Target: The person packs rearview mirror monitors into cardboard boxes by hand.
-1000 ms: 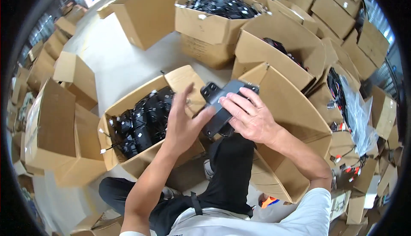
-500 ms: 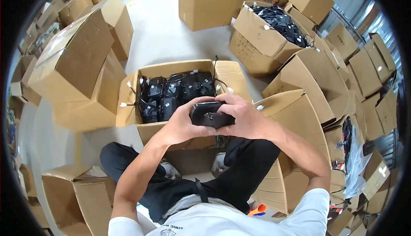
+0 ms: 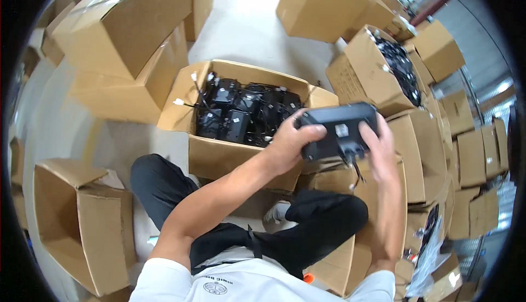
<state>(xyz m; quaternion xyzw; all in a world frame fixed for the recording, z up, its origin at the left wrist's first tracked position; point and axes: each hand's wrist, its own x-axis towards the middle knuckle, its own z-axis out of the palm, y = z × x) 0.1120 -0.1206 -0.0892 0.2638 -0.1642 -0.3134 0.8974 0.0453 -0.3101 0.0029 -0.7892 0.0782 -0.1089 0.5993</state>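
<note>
Between both hands I hold a black rectangular plastic unit (image 3: 329,117) with rounded corners, a small white label and a short black cable hanging from its lower side. My left hand (image 3: 291,144) grips its left end, the thumb laid across the face. On the right end is my right hand (image 3: 379,147), slightly blurred, its thumb also on the face. To the left of the unit stands an open cardboard box (image 3: 235,153) holding several similar black units (image 3: 235,125) with cables and white connectors. What the fingers do behind the unit is hidden.
Behind my right hand, an open carton (image 3: 378,77) is heaped with black cables (image 3: 397,64). Big cartons (image 3: 129,33) are stacked at the far left. An open box (image 3: 104,236) stands by my left knee. Clear plastic wrap (image 3: 430,266) and an orange object (image 3: 308,278) lie nearer me.
Both hands have carried the black unit rightward, away from above the box of units. It is now turned so its labelled face and hanging cable show. The whole view has shifted too.
</note>
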